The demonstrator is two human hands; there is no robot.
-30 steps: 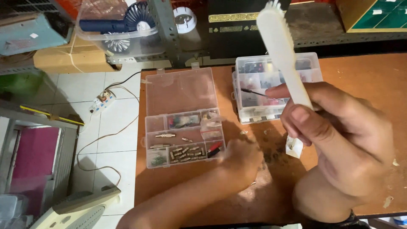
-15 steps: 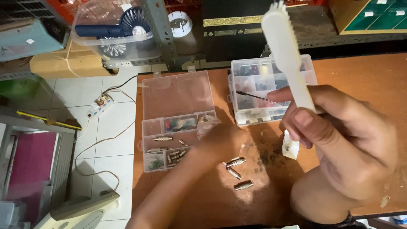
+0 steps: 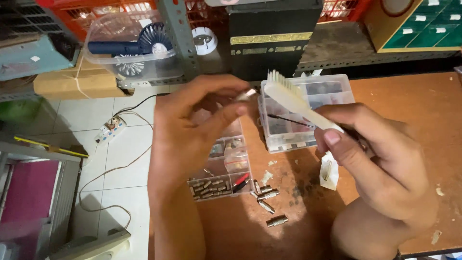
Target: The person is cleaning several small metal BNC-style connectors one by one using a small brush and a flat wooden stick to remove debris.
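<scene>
A person's left hand (image 3: 192, 125) pinches a small silver metal connector (image 3: 246, 94) between thumb and fingertips, raised above the left edge of the brown wooden worktop (image 3: 423, 106). The right hand (image 3: 380, 159) is closed round the handle of a white plastic toothbrush (image 3: 293, 101), its bristles just beside the connector. Judging by this, brushing of this piece is only starting. Several loose silver connectors (image 3: 267, 198) lie on the worktop near its front-left edge, seemingly awaiting a turn. More fill an open clear plastic compartment box (image 3: 221, 178); a second clear organiser box (image 3: 308, 115) sits farther back.
</scene>
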